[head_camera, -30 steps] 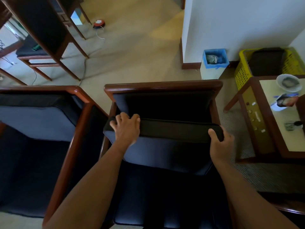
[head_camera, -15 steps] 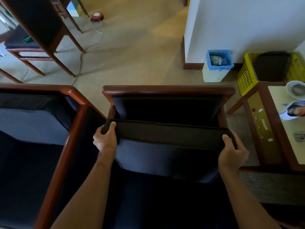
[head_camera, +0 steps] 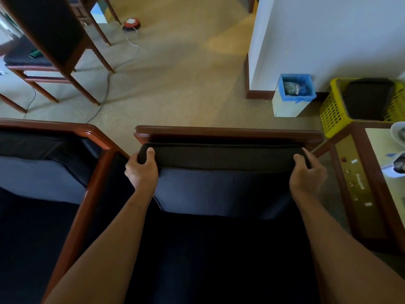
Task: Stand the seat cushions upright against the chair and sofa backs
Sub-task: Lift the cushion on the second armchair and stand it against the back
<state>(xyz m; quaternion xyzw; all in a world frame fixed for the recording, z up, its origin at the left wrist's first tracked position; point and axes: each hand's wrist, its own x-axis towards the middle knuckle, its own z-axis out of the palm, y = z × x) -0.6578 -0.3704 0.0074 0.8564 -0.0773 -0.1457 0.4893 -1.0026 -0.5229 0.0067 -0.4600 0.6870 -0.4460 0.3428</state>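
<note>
Sofa at left edge: its dark cushion leans against the back. Armchair centre: seat cushion stands upright against the chair back, top edge just under the wooden rail. Left hand curled around the cushion's upper left corner; right hand gripping its upper right corner. Beige carpet beyond, with a cable running across it. White bin with blue liner holds crumpled waste, at the white wall's foot. Yellow basket holds a dark item. Tabletop at right edge; no legible writing.
</note>
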